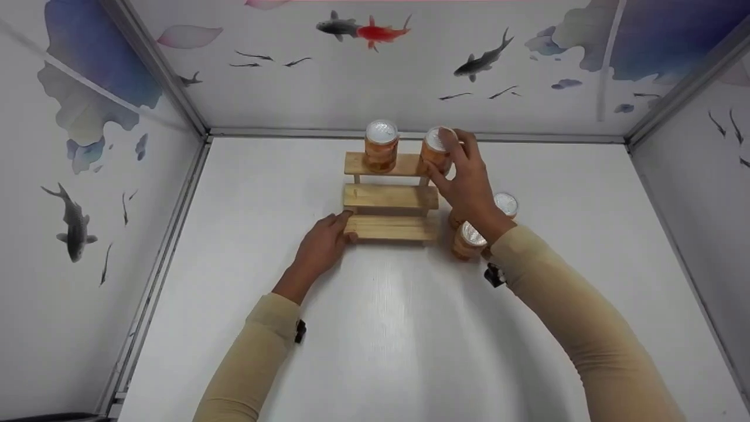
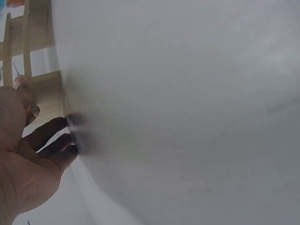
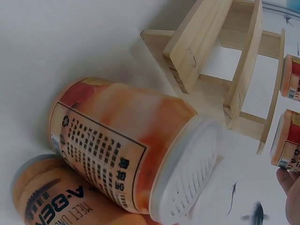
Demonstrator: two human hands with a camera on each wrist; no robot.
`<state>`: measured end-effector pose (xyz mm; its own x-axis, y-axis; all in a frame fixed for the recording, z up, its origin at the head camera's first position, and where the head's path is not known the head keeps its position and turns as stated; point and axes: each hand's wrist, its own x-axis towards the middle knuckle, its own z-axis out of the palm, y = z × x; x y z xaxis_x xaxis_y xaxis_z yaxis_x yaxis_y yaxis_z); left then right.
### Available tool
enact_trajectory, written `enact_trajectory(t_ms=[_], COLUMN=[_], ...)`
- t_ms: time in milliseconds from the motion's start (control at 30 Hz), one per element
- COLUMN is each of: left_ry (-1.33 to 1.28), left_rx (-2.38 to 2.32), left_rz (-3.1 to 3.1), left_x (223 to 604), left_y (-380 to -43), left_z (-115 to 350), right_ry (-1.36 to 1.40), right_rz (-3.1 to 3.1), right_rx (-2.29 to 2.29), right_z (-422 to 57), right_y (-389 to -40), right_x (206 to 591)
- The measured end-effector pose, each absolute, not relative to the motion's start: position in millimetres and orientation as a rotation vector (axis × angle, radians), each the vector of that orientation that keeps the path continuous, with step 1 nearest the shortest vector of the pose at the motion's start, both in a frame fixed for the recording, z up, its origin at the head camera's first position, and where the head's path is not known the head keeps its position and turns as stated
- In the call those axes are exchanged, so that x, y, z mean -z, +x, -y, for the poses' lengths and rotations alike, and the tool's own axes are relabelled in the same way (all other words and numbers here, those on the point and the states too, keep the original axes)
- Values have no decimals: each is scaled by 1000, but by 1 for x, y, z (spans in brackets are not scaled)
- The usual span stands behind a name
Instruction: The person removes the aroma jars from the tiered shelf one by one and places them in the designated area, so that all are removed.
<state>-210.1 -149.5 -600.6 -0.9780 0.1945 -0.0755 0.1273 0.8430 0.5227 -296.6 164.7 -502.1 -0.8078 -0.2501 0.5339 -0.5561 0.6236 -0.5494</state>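
Observation:
A three-tier wooden rack [image 1: 391, 196] stands on the white table. My left hand [image 1: 321, 246] pinches the left end of its lowest step, and in the left wrist view its other fingers [image 2: 51, 140] reach down to the tabletop. My right hand [image 1: 469, 184] grips an orange-labelled can [image 1: 432, 153] with a pale lid at the right end of the top tier. A matching can [image 1: 381, 153] stands upright on that tier, to the left. The right wrist view shows the held can [image 3: 284, 140] at its right edge, fingertips low on its side.
More orange cans stand on the table right of the rack, one [image 1: 467, 241] in front and another [image 1: 505, 203] behind my right wrist. The right wrist view has one such can [image 3: 112, 140] up close. Printed wall panels [image 1: 410, 70] with fish enclose the table [image 1: 375, 340].

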Motion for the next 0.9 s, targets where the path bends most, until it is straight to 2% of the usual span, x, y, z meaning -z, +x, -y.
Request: enact_trajectory(t_ms=[900], left_ry=[288], left_rx=[-809], left_rz=[-2909], left_x=[601], left_y=[-210], left_z=[150], right_ry=[586], right_rz=[2458], right_rx=[-962], right_z=[-216], right_y=[-279], right_x=[501])
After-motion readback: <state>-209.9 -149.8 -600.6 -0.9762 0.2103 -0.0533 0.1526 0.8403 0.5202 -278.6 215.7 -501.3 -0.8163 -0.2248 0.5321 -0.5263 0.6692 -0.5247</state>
